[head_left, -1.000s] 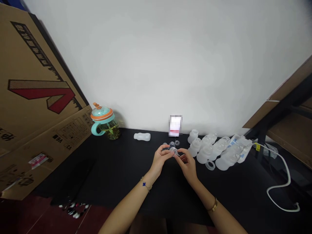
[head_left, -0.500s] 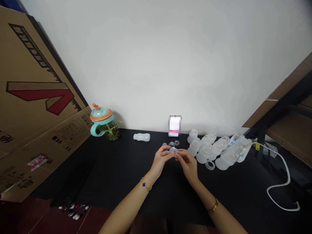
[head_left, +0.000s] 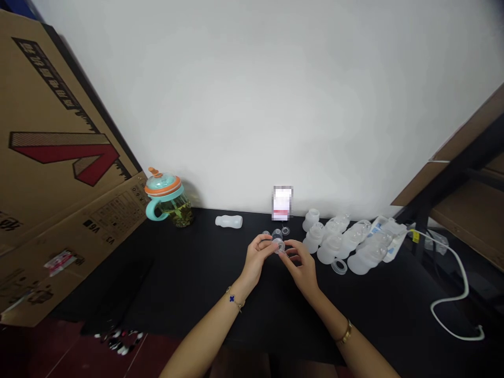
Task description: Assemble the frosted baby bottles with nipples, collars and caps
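Observation:
Over the middle of the black table, my left hand (head_left: 256,258) pinches a small translucent bottle collar ring (head_left: 279,245) between thumb and fingers. My right hand (head_left: 302,266) closes on the ring's other side, its thumb at the lower edge and index finger near the top. The ring's open face tilts toward me; whether a teat sits inside it I cannot tell. Just behind my fingers are clear dome-shaped pieces (head_left: 276,233), partly hidden, and a flat clear ring (head_left: 285,231) lies beside them.
Several frosted baby bottles (head_left: 329,249) stand at the right, with a loose collar ring (head_left: 339,266) in front. A phone (head_left: 282,203) leans on the wall. A white bottle (head_left: 229,221) lies left, near a teal-lidded jug (head_left: 169,202). A white cable (head_left: 464,278) loops right; a cardboard box (head_left: 59,173) stands left.
The ring has turned in my fingers so that its opening faces me more. My right fingers have spread a little and shifted around its edge. The other things have not moved.

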The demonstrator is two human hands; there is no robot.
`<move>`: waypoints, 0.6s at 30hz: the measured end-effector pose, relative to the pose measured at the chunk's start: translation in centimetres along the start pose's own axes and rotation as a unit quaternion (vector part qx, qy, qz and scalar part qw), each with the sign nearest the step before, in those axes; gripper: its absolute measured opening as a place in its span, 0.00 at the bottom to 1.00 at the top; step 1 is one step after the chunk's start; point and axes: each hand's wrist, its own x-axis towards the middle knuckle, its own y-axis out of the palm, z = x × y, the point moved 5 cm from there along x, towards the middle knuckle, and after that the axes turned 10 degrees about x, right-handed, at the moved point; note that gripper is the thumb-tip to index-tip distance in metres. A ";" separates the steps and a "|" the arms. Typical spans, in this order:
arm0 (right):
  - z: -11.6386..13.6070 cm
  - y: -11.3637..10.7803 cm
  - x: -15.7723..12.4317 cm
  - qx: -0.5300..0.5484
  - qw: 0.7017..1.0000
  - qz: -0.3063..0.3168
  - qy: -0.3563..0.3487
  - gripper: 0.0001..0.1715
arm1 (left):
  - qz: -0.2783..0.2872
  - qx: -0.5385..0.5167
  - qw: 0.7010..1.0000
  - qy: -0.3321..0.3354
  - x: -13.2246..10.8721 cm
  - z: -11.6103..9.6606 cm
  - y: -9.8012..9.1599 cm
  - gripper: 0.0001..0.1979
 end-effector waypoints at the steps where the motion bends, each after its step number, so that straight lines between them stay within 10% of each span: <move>1: -0.1 -0.1 0.1 -0.009 1.000 -0.007 0.005 0.17 | -0.001 0.003 1.000 0.002 0.0 0.0 0.0 0.21; 18: -1.3 0.0 0.0 0.017 0.997 0.008 0.080 0.19 | 0.001 0.032 0.999 0.025 -0.1 -0.3 0.1 0.19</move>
